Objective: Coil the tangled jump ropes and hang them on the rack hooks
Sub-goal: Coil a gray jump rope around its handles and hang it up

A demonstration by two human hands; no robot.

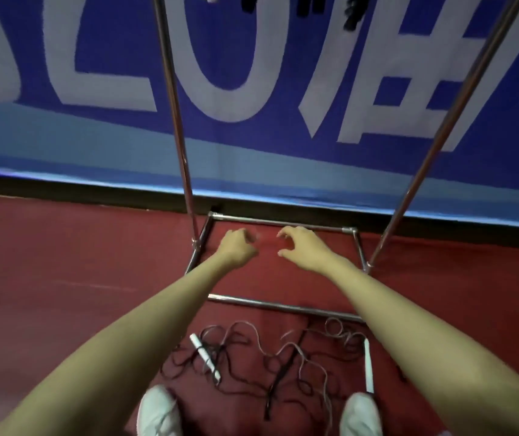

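Tangled jump ropes (267, 357) sprawl at lower centre, below both hands, equally near. Right hand (302, 247) fingers spread, empty; left hand (237, 247) fingers curled, apparently empty.

Free room, as we count it: bare red floor (270, 278) framed by rear bar (283, 223) and front bar (283, 307), where our left hand (236, 247) and right hand (304, 245) hover apart; open air between left upright (175, 121) and right upright (441, 136). Obstacles: those two leaning poles at either side; banner wall (252, 73) close behind; tangled jump ropes (267, 360) with white handles (205, 357), strewn between front bar and our shoes (157, 410).
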